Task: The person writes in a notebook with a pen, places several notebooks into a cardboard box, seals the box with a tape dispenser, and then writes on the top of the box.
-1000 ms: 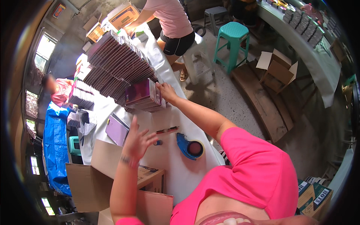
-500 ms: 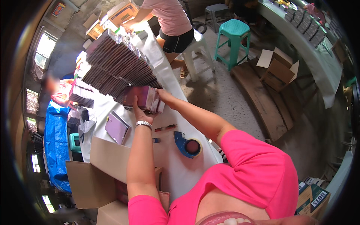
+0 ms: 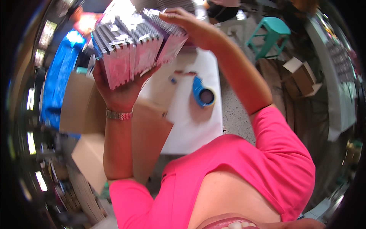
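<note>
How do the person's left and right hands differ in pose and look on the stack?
The left hand cups the pink-sided stack from below, while the right hand lies against its upper right end. The left wears a silvery metal band at the wrist; the right has none. The left sits lower in the view, the right higher. Both touch the same stack, and both are ungloved.

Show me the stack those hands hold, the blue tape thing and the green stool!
Held stack (image 3: 146, 53), head view: its pink side.
Blue tape dispenser (image 3: 197, 88), head view: its blue body.
Green stool (image 3: 275, 25), head view: its seat.
</note>
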Demonstrator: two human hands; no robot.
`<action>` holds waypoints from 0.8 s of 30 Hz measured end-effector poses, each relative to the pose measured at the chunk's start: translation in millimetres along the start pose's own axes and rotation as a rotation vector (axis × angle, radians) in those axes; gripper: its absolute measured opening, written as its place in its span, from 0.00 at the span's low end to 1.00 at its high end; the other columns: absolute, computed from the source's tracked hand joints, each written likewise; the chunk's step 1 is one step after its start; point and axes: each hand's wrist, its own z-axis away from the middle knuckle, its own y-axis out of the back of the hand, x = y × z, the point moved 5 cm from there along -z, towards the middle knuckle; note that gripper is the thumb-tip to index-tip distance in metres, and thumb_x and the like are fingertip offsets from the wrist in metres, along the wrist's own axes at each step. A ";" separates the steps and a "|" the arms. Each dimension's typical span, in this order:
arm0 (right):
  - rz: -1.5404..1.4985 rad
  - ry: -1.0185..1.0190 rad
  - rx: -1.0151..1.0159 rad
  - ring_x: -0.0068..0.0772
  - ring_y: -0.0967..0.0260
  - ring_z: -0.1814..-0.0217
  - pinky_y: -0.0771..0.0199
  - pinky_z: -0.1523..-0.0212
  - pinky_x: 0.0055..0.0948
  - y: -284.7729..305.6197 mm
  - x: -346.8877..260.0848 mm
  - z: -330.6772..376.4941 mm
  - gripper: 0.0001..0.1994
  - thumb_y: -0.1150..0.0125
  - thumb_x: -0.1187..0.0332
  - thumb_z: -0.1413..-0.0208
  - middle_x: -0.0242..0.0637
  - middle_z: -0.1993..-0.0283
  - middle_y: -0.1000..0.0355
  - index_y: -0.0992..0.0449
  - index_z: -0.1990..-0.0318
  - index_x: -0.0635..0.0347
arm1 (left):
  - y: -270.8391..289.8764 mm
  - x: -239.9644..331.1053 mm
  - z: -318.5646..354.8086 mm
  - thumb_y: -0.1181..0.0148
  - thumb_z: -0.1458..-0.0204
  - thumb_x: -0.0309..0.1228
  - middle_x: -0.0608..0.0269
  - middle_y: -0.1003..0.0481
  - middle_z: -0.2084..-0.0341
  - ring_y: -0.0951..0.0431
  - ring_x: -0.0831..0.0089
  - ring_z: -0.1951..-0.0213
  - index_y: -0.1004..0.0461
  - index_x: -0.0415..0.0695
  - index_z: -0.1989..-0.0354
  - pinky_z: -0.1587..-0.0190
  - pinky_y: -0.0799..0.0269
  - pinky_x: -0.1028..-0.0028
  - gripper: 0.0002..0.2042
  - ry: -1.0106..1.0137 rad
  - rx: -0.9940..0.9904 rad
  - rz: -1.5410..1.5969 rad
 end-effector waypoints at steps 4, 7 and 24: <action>0.174 0.095 -0.523 0.29 0.30 0.56 0.30 0.56 0.28 -127.3 -48.9 28.0 0.29 0.35 0.54 0.52 0.43 0.58 0.28 0.35 0.48 0.62 | 9.1 50.5 101.6 0.48 0.55 0.56 0.52 0.52 0.34 0.59 0.44 0.33 0.49 0.51 0.33 0.38 0.66 0.31 0.40 -0.265 0.131 -0.088; 0.359 0.123 -0.593 0.31 0.33 0.52 0.32 0.53 0.28 -200.6 -65.7 52.6 0.38 0.33 0.58 0.53 0.46 0.52 0.31 0.44 0.37 0.63 | 22.6 81.1 172.6 0.47 0.56 0.57 0.50 0.52 0.34 0.57 0.42 0.34 0.49 0.51 0.33 0.38 0.63 0.32 0.41 -0.409 0.190 -0.080; 0.656 0.365 -0.736 0.47 0.31 0.50 0.30 0.50 0.38 -330.2 65.7 47.5 0.24 0.40 0.62 0.51 0.53 0.50 0.31 0.31 0.47 0.66 | 93.7 170.6 309.5 0.45 0.55 0.51 0.51 0.48 0.36 0.51 0.44 0.35 0.45 0.48 0.36 0.40 0.60 0.30 0.38 -0.638 0.245 -0.042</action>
